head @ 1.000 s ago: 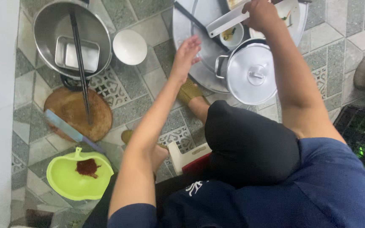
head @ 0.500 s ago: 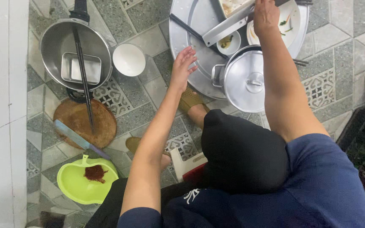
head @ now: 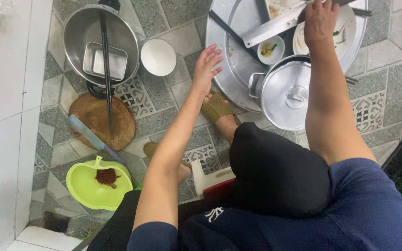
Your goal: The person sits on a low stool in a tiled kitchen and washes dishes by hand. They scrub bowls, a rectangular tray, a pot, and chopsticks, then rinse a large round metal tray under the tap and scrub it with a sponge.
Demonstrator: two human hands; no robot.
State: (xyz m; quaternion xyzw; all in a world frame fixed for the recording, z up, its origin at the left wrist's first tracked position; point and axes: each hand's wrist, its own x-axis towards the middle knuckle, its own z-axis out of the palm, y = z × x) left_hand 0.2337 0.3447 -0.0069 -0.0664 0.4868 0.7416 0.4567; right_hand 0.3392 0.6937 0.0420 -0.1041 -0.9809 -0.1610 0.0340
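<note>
Patterned grey-green floor tiles (head: 173, 100) carry everything I see from the head camera; a white wall runs down the left edge. No packages, labels or signs show in this view.

My left hand (head: 206, 67) hovers with its fingers spread apart, holding nothing, just beside the rim of the big round metal tray (head: 231, 76) and right of the one empty white bowl (head: 158, 56). My right hand (head: 321, 19) is up at the far side of the tray, closed around something at the frame's top edge near a flat metal blade (head: 271, 29); I cannot tell exactly what it grips.

On the tray I count one lidded metal pot (head: 290, 95), one small dish (head: 271, 49) with yellowish remains, one smeared white plate (head: 347, 35) and dark chopsticks (head: 226, 28).

Left of the bowl stands one metal basin (head: 77, 35) holding a square metal tin (head: 104, 61), with a dark rod across it. Below it lies one round wooden chopping board (head: 122, 118) with a cleaver (head: 87, 135) on top, and nearer me one lime-green plastic dish (head: 84, 188) with a red-brown lump in it.

My bent knee in dark cloth and a foot in an olive sandal (head: 217, 107) lie between me and the tray.
</note>
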